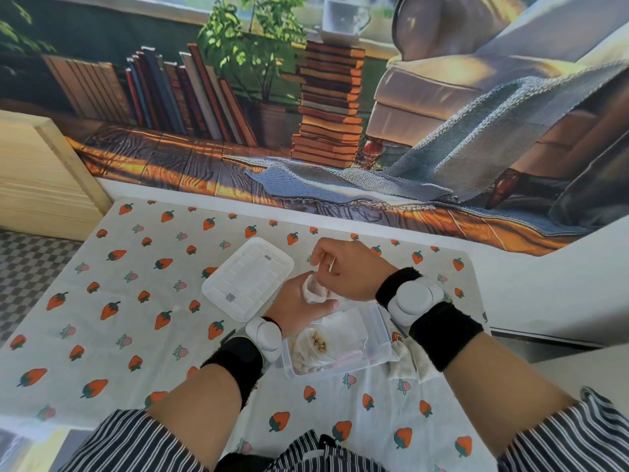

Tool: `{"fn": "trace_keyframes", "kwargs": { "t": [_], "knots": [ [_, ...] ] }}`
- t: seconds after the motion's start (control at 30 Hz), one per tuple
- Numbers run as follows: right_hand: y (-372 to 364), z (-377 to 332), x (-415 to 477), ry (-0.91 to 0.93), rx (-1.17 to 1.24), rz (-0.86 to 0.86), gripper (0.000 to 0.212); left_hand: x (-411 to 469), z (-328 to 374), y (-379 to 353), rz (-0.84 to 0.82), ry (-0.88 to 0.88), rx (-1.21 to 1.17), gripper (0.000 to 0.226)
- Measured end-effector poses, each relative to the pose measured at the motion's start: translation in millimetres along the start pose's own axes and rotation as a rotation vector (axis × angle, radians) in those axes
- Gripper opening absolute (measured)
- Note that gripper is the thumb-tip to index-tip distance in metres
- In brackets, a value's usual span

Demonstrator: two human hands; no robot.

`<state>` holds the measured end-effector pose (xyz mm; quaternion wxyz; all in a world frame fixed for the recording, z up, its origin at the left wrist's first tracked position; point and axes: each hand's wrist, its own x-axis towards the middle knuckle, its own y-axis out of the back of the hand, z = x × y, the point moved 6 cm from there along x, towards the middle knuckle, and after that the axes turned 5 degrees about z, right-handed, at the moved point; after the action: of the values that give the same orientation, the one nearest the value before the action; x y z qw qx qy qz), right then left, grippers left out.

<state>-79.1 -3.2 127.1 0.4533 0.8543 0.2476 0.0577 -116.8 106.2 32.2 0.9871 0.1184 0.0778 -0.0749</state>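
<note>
My left hand [294, 306] grips a small white pouch [312, 289] just above a clear plastic box [376, 349]. My right hand [347, 269] is right over it, fingers curled and pinching the pouch's top edge. Inside the box lie an open bag of small pale round pieces [315, 342] and some white packets. The box's white lid [248, 278] lies flat on the strawberry-print tablecloth [112, 301] to the left of my hands. What is inside the pouch is hidden by my fingers.
A few small cloth pouches [410, 364] lie on the cloth right of the box, under my right forearm. A pale wooden panel [44, 178] stands at the far left. A printed wall hanging [306, 114] runs behind the table.
</note>
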Motion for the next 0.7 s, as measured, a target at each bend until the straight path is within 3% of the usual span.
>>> {"fn": "trace_keyframes", "kwargs": {
  "t": [0.13, 0.27, 0.43, 0.7],
  "knots": [
    [3, 29, -3, -0.157, 0.096, 0.126, 0.003, 0, -10, 8, 0.054, 0.002, 0.040, 0.027],
    [-32, 62, -12, -0.355, -0.048, 0.027, 0.018, -3, -22, 16, 0.094, 0.019, 0.081, 0.026],
    [-108, 78, -23, -0.365, -0.179, -0.267, 0.032, -2, -31, 17, 0.091, 0.012, 0.141, 0.026],
    [-201, 101, -12, -0.320, -0.235, -0.370, 0.018, 1, -50, 19, 0.065, -0.017, 0.185, 0.026]
  ]
}}
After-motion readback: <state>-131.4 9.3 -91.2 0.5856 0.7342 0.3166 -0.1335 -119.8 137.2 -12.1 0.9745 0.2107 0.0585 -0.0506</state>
